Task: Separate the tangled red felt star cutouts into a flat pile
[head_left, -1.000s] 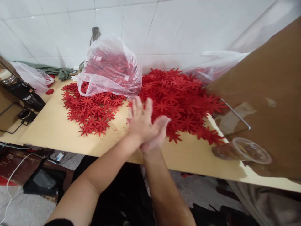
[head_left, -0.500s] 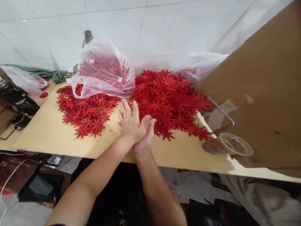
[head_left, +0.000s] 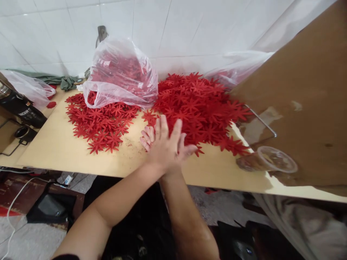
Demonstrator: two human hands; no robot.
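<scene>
Over the front part of the table, my left hand (head_left: 165, 146) lies palm down across my right hand (head_left: 146, 138), its fingers spread. My right hand is mostly covered; several of its fingers stick out to the left, stretched. Nothing shows in either hand, though the space between the palms is hidden. Just beyond the hands spreads a big heap of red star-shaped flower cutouts (head_left: 195, 104). To the left lies a smaller, flatter pile of the same red cutouts (head_left: 100, 122).
A clear plastic bag (head_left: 121, 76) full of red pieces rests behind the left pile. On the right, a clear plastic cup (head_left: 276, 160) lies tipped against a brown board (head_left: 306, 108). A black vacuum flask (head_left: 24, 108) and dark mug (head_left: 25, 135) are at far left.
My hands have shifted slightly to the right and slid against each other; the left now covers more of the right. The whole view has tilted a little. Both piles look unchanged.
</scene>
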